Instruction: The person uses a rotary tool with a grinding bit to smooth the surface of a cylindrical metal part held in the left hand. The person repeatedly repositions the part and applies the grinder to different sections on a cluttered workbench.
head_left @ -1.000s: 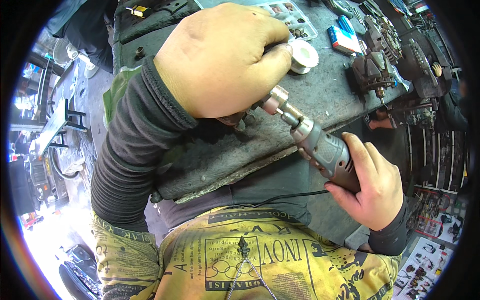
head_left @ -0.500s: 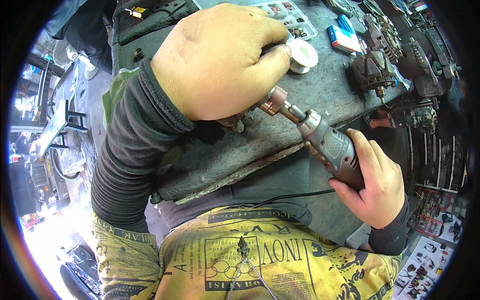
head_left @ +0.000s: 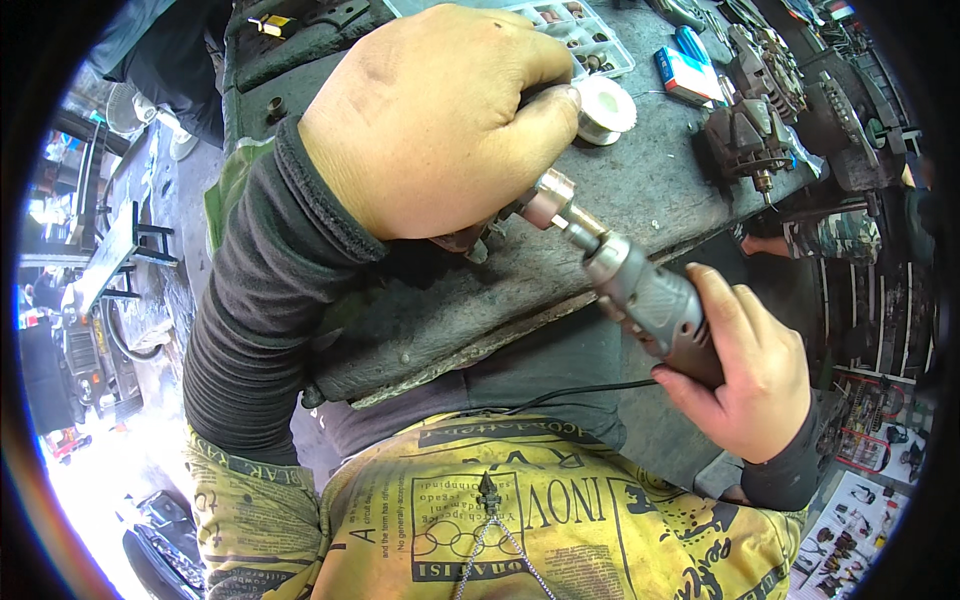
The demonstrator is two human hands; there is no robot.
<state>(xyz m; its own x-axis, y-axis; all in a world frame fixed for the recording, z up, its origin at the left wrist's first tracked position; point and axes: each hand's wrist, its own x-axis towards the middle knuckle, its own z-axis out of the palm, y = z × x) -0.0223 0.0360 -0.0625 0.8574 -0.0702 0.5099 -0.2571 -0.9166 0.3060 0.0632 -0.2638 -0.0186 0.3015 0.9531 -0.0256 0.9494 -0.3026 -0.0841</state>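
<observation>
My right hand is wrapped round the body of a grey corded rotary tool. The tool points up and left, and its shank reaches the shiny, copper-toned metal cylinder that juts out beside my left hand. My left hand is closed over a metal part lying low over the bench; its palm and most fingers hide that part, and only the cylinder and a dark, rough piece below show. Just past the left fingertips stands a white spool of thin wire.
The dark, worn workbench ends in a rough near edge. A clear compartment box with small parts, a blue-and-white box and greasy machine parts sit on it. A black cord crosses before me. Another person's leg shows beyond the bench.
My right hand and the rotary tool have shifted slightly up and left, bringing the tip along the metal cylinder. My left hand has barely moved.
</observation>
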